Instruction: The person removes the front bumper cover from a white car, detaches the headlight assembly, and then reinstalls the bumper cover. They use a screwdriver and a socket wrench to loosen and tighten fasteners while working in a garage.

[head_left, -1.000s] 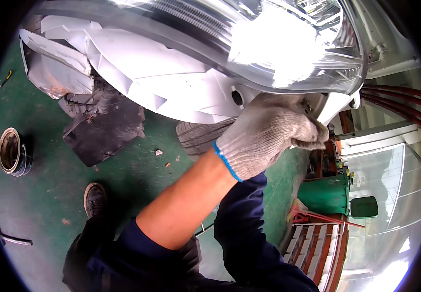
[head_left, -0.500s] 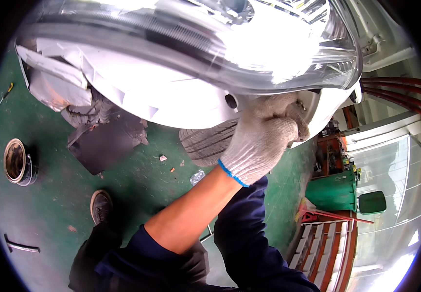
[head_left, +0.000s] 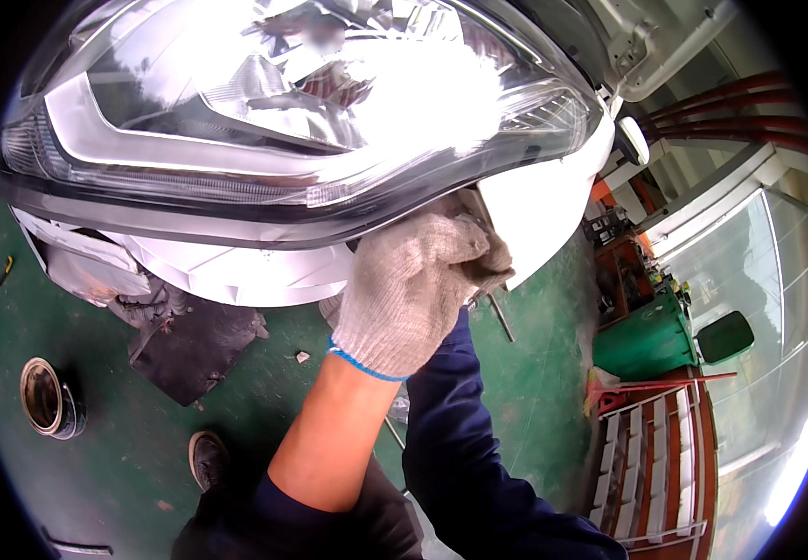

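A large car headlight (head_left: pixel 217 173) with a clear lens and strong glare fills the upper part of the head view. Beneath its lower edge, at the white body panel (head_left: pixel 544 210), is my left hand (head_left: pixel 399 294) in a grey knit glove with a blue cuff. Its fingers are curled closed at the panel's edge; whatever they grip is hidden. My right arm (head_left: pixel 460 401), in a navy sleeve, reaches up behind the left hand. The left glove and the panel hide my right hand, so its fingers do not show clearly.
On the green floor lie a dark torn sheet (head_left: pixel 194 350), an open can (head_left: pixel 45 397), a yellow-handled screwdriver (head_left: pixel 1 280) and a thin rod (head_left: pixel 502 317). To the right stand a green bin (head_left: pixel 647 336) and a slatted rack (head_left: pixel 651 467). A side mirror (head_left: pixel 633 140) juts out.
The view has shifted, so the headlight shows more fully and sits lower and farther left. My left hand remains under the headlight's edge, its fingers still curled by the panel.
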A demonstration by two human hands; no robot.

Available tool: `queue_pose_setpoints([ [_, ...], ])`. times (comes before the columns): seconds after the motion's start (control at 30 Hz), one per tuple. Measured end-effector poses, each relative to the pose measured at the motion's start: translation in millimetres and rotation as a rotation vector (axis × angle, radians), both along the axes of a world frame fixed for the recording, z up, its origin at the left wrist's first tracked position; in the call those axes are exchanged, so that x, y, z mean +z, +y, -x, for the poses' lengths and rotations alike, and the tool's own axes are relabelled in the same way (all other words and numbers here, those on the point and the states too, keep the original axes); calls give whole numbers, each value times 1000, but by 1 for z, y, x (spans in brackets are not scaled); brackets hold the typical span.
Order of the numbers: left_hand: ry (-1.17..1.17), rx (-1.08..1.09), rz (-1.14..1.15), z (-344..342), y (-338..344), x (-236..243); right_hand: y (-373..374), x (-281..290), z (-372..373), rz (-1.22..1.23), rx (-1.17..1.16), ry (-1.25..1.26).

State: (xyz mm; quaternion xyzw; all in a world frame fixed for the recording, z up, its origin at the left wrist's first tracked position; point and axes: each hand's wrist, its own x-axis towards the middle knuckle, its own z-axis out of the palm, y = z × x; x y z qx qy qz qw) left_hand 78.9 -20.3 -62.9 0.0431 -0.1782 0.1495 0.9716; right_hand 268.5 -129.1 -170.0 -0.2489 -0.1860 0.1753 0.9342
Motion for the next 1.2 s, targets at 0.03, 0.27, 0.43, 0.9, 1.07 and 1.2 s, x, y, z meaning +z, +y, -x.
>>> queue_pose_setpoints([
  [0.03, -71, 25, 15, -1, -2, 1, 0, 1, 1, -6, 2, 2],
  [0.27, 88, 229, -149, -11, -19, -3, 0, 1, 6, -15, -10, 13],
  [0.43, -28, 180, -187, -14, -6, -14, 4, -1, 3, -41, -12, 20],
  [0.9, 103, 138, 143, 14, -21, 11, 10, 1, 4, -119, 26, -12],
  [1.07, 0, 114, -57, 10, -6, -6, 6, -14, -15, -33, 102, -204],
  [1.2, -7, 20, -210, 10, 2, -4, -3, -16, -17, -25, 84, -157],
])
